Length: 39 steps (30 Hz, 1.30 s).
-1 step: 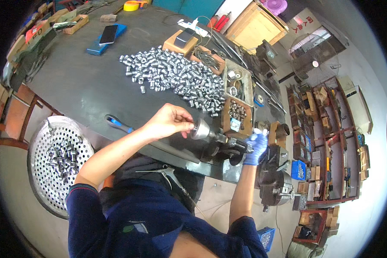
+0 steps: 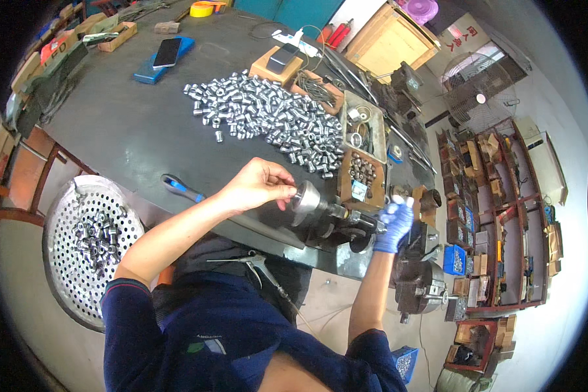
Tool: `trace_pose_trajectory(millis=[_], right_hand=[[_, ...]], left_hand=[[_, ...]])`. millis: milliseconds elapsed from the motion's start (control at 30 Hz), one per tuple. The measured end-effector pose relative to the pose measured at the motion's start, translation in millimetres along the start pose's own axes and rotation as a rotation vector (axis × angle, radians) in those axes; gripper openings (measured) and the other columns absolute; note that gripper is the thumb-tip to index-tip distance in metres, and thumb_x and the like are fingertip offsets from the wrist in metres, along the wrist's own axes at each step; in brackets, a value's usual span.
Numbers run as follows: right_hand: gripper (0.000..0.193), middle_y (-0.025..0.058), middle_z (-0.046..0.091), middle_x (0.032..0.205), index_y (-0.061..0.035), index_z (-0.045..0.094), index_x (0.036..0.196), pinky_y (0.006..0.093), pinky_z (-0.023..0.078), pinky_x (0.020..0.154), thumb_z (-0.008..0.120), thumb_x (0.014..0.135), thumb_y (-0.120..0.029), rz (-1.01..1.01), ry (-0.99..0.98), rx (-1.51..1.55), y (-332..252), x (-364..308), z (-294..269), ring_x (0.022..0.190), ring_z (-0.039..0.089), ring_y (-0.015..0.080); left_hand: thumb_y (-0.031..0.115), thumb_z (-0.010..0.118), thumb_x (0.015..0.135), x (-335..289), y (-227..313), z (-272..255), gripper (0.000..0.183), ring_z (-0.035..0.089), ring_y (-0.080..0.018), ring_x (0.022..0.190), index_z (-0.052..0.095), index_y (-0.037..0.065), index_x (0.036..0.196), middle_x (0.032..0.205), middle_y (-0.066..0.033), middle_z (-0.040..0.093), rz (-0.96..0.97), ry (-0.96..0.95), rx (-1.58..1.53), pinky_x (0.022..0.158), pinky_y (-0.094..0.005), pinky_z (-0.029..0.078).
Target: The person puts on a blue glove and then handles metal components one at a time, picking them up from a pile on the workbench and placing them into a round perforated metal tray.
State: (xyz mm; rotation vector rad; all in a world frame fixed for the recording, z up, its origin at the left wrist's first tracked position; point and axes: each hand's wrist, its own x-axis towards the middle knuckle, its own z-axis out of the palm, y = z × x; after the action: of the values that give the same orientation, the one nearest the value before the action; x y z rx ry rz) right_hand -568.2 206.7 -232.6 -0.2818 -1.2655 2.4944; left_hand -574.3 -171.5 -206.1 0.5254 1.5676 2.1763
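My bare left hand (image 2: 258, 186) is pinched at the left end of a bench-mounted spindle device, its fingertips against the round metal cup (image 2: 305, 201). Whatever lies between those fingertips is too small to make out. From the cup, a shaft (image 2: 336, 210) runs right over the table's front edge. My right hand (image 2: 396, 225), in a blue glove with white fingertips, is curled at the device's right end; its grip is partly hidden. Behind the device, many short shiny metal sleeves (image 2: 268, 117) lie heaped on the dark table (image 2: 124, 130).
A perforated round metal pan (image 2: 59, 261) with more sleeves stands at lower left. A blue-handled tool (image 2: 179, 187) lies near the table's edge. An air gun (image 2: 258, 264) rests by my lap. Boxes of small parts (image 2: 362, 176) stand beyond the device; a vise-like machine (image 2: 421, 287) is at right.
My gloved right hand has shifted slightly right and toward me at the device's end. My left hand stays at the cup. The whole view has shifted a little.
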Motion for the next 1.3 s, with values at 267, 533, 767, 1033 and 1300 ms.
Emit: trace_pose_trajectory(millis=[267,533,767,1033,1300], right_hand=[[0.048,0.0000,0.036,0.046,0.0034,0.059,0.089,0.0187,0.026,0.029,0.037,0.095,-0.039,-0.237,-0.171,0.127,-23,-106,-3,0.033,0.028,0.0070],[0.040,0.0011,0.055,0.060,-0.0026,0.062,0.083,0.0205,0.035,0.040,0.045,0.092,-0.038,0.021,0.207,-0.108,47,-41,-54,0.046,0.047,0.0092],[0.038,0.0015,0.052,0.054,0.0003,0.059,0.088,0.0205,0.033,0.035,0.048,0.092,-0.035,-0.161,-0.115,-0.037,-2,-8,-2,0.042,0.043,0.0073],[0.046,0.0006,0.036,0.049,0.0038,0.056,0.089,0.0191,0.028,0.033,0.032,0.097,-0.035,-0.371,-0.266,0.122,-29,-90,10,0.037,0.026,0.0060],[0.044,0.0040,0.048,0.054,0.0037,0.059,0.090,0.0193,0.033,0.031,0.043,0.093,-0.037,-0.127,-0.104,0.055,20,-112,-32,0.041,0.041,0.0091]], left_hand=[[0.009,0.066,0.079,-1,1,-4,0.024,0.062,-0.0188,0.067,0.057,-0.010,0.092,0.077,-0.0131,0.062,-0.082,-0.008,-0.141,0.061,-0.0285,0.052],[0.007,0.065,0.079,-7,4,-11,0.021,0.062,-0.0184,0.067,0.058,-0.008,0.093,0.077,-0.0126,0.062,-0.082,-0.022,-0.115,0.061,-0.0281,0.052],[0.010,0.064,0.078,-124,27,-85,0.019,0.058,-0.0124,0.060,0.060,-0.004,0.090,0.071,-0.0084,0.061,-0.134,0.363,0.306,0.056,-0.0233,0.047],[0.004,0.060,0.070,-295,32,-137,0.010,0.056,-0.0172,0.057,0.060,-0.004,0.077,0.064,-0.0107,0.059,-0.449,1.039,0.909,0.054,-0.0289,0.044],[0.016,0.062,0.076,-178,26,-142,0.017,0.062,-0.0319,0.067,0.063,0.001,0.083,0.073,-0.0160,0.063,0.013,0.845,1.329,0.061,-0.0383,0.048]])
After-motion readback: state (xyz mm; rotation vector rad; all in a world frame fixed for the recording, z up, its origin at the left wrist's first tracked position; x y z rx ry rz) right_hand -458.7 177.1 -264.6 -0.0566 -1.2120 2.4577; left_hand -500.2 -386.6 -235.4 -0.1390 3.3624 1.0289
